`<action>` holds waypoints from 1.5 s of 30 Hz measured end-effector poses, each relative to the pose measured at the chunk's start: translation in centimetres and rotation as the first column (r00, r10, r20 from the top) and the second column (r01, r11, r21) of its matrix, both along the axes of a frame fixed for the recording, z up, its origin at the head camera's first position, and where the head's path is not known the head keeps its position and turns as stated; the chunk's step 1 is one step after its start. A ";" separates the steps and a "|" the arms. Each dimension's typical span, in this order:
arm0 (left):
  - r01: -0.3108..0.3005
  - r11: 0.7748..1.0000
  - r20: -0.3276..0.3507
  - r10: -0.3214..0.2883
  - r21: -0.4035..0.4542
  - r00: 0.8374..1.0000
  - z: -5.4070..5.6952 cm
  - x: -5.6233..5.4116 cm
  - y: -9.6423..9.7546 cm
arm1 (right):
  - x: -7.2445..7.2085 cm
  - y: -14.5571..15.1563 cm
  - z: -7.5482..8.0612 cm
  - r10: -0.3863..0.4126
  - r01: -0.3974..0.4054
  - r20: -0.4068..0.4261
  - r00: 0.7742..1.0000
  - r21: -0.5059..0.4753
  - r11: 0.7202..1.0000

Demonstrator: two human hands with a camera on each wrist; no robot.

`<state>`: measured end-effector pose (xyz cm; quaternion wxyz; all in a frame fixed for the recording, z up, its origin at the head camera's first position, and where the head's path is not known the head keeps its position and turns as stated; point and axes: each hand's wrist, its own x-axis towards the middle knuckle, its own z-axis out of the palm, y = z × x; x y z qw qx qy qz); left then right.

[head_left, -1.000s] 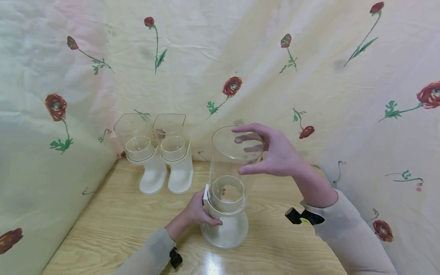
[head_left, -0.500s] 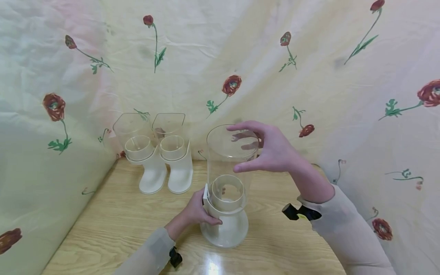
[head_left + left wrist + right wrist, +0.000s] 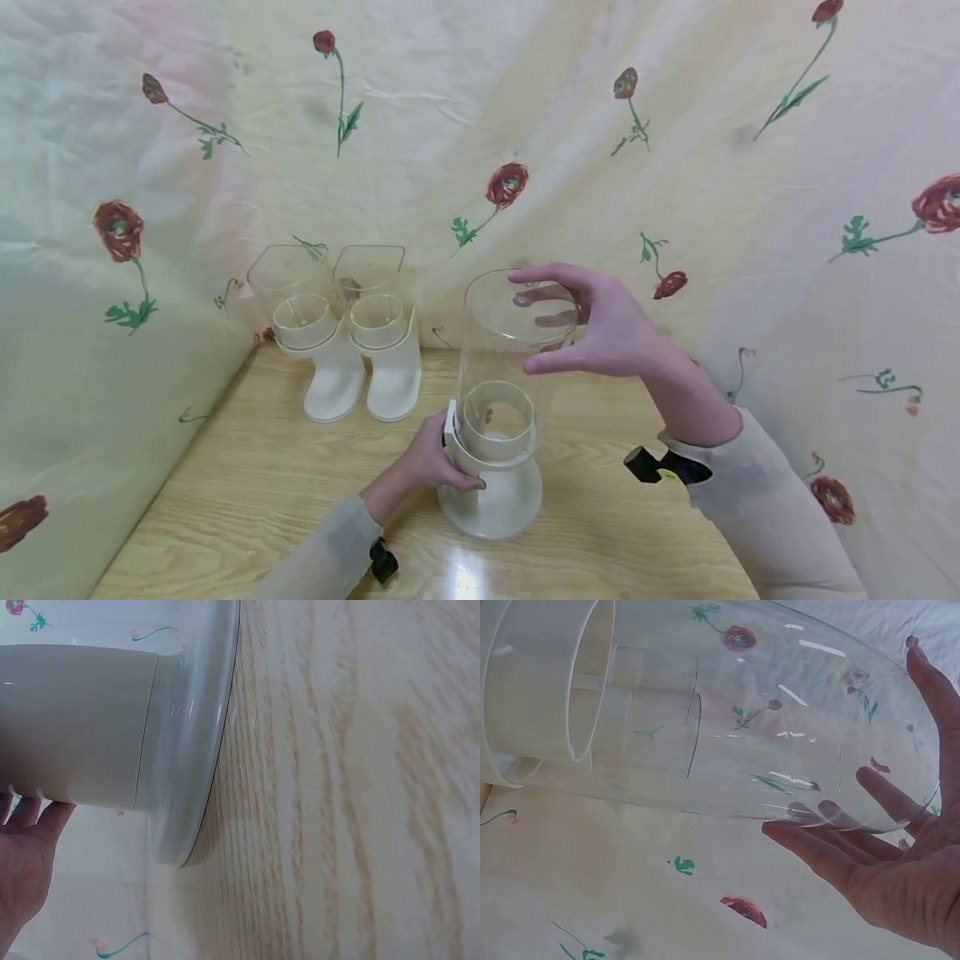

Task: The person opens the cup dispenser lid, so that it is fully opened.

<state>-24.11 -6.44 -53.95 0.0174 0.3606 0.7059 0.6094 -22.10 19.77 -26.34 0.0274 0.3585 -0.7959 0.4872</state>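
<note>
In the head view a tall clear cylinder [image 3: 487,358] stands upright in a white stand [image 3: 495,508] with a round base. The stand's ring holder surrounds a cream inner ring [image 3: 487,454] at the cylinder's bottom. My left hand [image 3: 431,462] grips the stand's neck from the left, thumb in front; in the left wrist view its fingertips touch the white neck [image 3: 82,720]. My right hand [image 3: 615,325] holds the cylinder near its top rim from the right, thumb in front and fingers behind. The right wrist view shows those fingers curved about the clear wall [image 3: 705,772].
Two similar white stands, a left one [image 3: 330,392] and a right one [image 3: 393,383], hold clear covers at the back left of the wooden table [image 3: 300,492]. Flower-printed cloth [image 3: 420,100] hangs behind and along both sides.
My right hand moved slightly left, then back right, and the cylinder's top swayed with it. The left hand and the stand have stayed put.
</note>
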 end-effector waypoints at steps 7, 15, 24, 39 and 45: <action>-0.005 1.000 -0.008 0.005 0.004 1.000 -0.2 -0.2 0.0 | -0.1 -0.1 0.2 -0.007 0.007 -0.007 1.000 0.016 1.000; -0.006 1.000 -0.009 0.006 0.006 1.000 -0.1 -0.2 -0.1 | -0.3 -0.6 0.7 -0.029 0.030 -0.020 0.999 0.046 0.998; -0.005 1.000 0.020 0.005 0.002 1.000 0.2 -0.1 0.0 | -0.4 -1.0 1.2 -0.039 0.041 -0.030 0.999 0.085 0.996; 0.003 1.000 0.000 -0.003 -0.010 1.000 -0.1 -0.2 -0.1 | -0.4 -0.4 0.9 -0.029 0.029 0.010 1.000 0.039 0.999; 0.008 1.000 0.016 -0.007 -0.020 1.000 0.0 -0.2 -0.1 | -0.4 -0.1 0.9 -0.032 0.031 0.035 0.999 0.022 0.999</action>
